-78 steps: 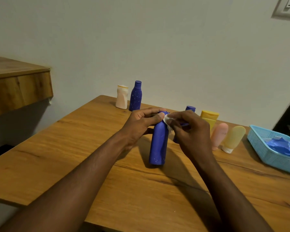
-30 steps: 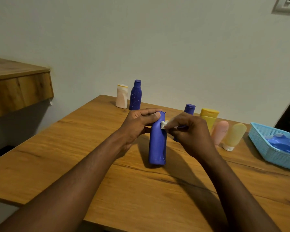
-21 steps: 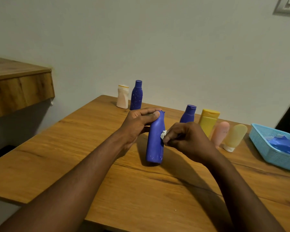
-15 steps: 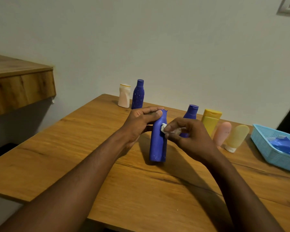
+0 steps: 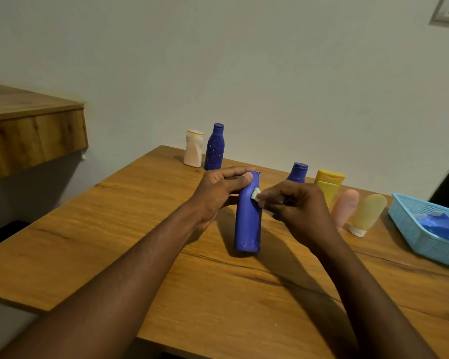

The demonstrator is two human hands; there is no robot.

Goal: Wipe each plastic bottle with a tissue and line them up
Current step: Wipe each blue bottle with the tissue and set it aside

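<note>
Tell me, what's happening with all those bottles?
A person is cleaning bottles. The left hand grips the top of a tall blue plastic bottle standing on the wooden table, while the right hand pinches a small white tissue wad against its side. A cream bottle and a speckled blue bottle stand together at its far edge.

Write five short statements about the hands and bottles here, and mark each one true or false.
1. The left hand grips the front bottle near its top. True.
2. The right hand holds nothing. False: it pinches a tissue against the front bottle.
3. The front bottle lies flat on the table. False: it stands on its base.
4. A white bottle stands beside a blue bottle at the far left corner. True.
5. The basket is at the table's left end. False: it is at the right.
</note>
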